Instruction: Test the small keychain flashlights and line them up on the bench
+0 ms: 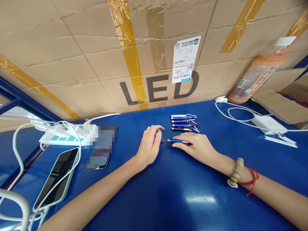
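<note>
My right hand [198, 146] pinches a blue mini flashlight [177, 141] between thumb and fingers, low over the blue table. Its far end is hidden under the fingers. Just beyond lie several more mini flashlights with carabiner clips, side by side in a row: a silver mini flashlight [178, 117], a purple mini flashlight [180, 121], another blue mini flashlight [180, 125] and a black mini flashlight [181, 129]. To the left, my left hand [149, 144] rests on the table, loosely curled with thumb and forefinger apart, holding nothing.
A cardboard box [96, 48] marked LED walls off the back. At left are a white power strip [64, 136], a phone [57, 176], a partly blurred dark object [106, 141] and looping white cables. A drink bottle [260, 73] and white charger [268, 123] stand at right.
</note>
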Action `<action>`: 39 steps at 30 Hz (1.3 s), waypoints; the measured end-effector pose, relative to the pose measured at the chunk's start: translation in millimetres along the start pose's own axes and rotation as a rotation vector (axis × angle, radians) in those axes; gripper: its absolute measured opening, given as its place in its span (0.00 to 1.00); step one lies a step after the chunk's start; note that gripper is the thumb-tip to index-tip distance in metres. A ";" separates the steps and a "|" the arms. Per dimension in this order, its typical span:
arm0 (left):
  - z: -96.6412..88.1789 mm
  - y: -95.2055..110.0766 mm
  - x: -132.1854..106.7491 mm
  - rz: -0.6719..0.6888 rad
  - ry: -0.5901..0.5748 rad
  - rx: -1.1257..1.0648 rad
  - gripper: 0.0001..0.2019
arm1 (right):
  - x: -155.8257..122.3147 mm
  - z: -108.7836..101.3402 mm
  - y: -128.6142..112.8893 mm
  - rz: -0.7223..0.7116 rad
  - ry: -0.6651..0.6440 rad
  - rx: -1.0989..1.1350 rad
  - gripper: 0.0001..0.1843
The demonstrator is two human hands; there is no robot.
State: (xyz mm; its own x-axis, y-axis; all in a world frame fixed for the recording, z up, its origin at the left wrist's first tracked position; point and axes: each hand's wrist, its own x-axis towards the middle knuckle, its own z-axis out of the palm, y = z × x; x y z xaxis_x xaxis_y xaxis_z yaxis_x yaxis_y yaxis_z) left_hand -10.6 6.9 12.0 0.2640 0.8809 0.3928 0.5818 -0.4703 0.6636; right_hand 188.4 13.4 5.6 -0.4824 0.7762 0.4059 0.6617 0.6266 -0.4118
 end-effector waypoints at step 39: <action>-2.0 0.0 -0.6 0.068 -0.068 -0.026 0.17 | -0.2 0.8 -2.0 -0.104 0.151 0.000 0.12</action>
State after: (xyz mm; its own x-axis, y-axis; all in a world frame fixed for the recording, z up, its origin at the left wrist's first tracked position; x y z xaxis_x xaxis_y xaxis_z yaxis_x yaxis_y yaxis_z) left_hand -12.3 6.2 13.0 0.3546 0.8481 0.3937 0.5405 -0.5295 0.6538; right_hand 186.7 12.1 5.7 -0.4567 0.6878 0.5642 0.6125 0.7031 -0.3613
